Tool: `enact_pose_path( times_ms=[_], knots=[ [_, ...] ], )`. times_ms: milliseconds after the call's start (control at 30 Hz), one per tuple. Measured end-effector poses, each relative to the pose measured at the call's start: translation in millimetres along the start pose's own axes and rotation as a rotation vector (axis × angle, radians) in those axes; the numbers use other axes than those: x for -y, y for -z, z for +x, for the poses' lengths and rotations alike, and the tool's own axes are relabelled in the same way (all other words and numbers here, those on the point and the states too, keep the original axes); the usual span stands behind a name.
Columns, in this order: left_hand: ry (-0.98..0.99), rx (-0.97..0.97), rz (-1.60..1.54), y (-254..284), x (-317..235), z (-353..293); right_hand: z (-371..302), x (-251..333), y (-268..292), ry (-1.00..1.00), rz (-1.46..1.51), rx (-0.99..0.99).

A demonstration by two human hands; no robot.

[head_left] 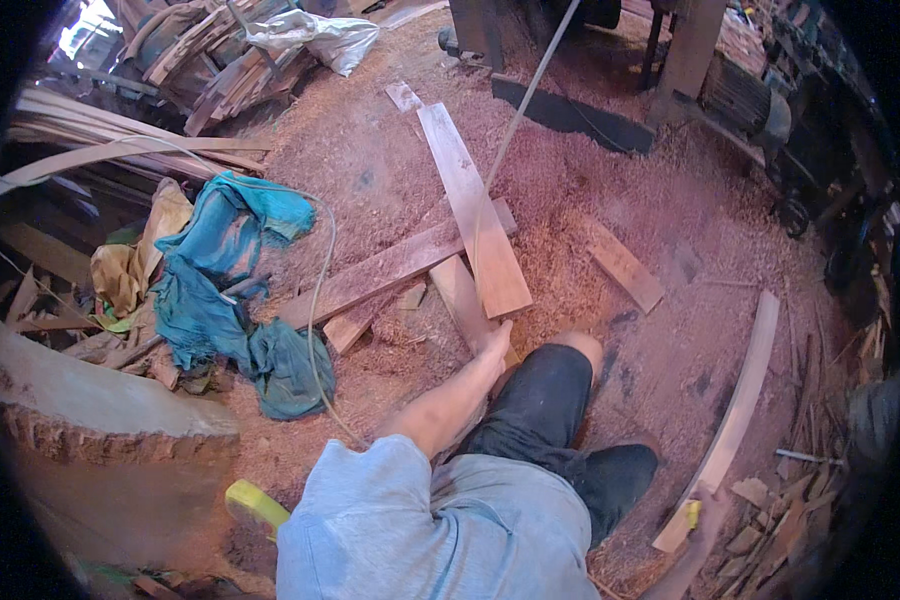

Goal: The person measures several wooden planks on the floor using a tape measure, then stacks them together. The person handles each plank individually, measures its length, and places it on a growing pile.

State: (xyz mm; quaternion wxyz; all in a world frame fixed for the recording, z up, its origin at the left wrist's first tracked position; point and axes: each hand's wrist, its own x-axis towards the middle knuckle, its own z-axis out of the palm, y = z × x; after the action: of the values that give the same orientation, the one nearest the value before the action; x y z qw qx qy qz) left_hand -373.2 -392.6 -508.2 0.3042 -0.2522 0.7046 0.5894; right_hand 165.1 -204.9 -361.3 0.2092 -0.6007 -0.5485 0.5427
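A long reddish wooden plank [460,185] lies across other boards, its near end toward me. My left hand [495,343] is closed at that end's corner, with some of its fingers hidden. Under the plank are a crossing board [390,265] and a shorter board [458,290]. Far to the right, my right hand [710,508] is at the near end of another long plank [740,410]. It is closed on a small yellow thing [693,514] that looks like a tape measure, against the wood.
Sawdust covers the ground. A short board [625,265] lies right of the plank. Blue-green cloths [205,290] and a cable [320,300] are at left, near a concrete block [100,385]. Machinery [570,115] stands at the back; wood scraps [785,530] lie at right.
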Motion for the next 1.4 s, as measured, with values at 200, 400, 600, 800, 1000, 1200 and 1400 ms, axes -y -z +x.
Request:
enact_pose_path(
  times_ms=[200, 400, 600, 800, 1000, 1200, 1400],
  knots=[
    [0.094, 0.148, -0.505, 16, -9, 87, -44, 66, -154, -0.005, 0.335, 0.446],
    [0.106, 0.432, -0.549, -26, -50, -46, -23, 96, -243, 0.306, -0.039, 0.42],
    [0.191, 0.908, -0.307, 29, -6, -204, -38, 109, -271, -0.119, 0.573, 0.767],
    [0.336, 0.983, -0.069, 69, 8, -185, -74, 78, -207, -0.305, 0.672, 0.322],
    [0.357, 0.936, -0.024, 9, -2, -145, -101, 180, -176, 0.145, 0.285, 0.352],
    [0.329, 0.839, -0.221, -13, -28, -133, -8, 78, -222, -0.092, 0.215, 0.119],
    [0.198, 0.704, -0.144, 13, -23, -115, 44, -20, -252, -0.238, 0.337, -0.187]
  ],
)
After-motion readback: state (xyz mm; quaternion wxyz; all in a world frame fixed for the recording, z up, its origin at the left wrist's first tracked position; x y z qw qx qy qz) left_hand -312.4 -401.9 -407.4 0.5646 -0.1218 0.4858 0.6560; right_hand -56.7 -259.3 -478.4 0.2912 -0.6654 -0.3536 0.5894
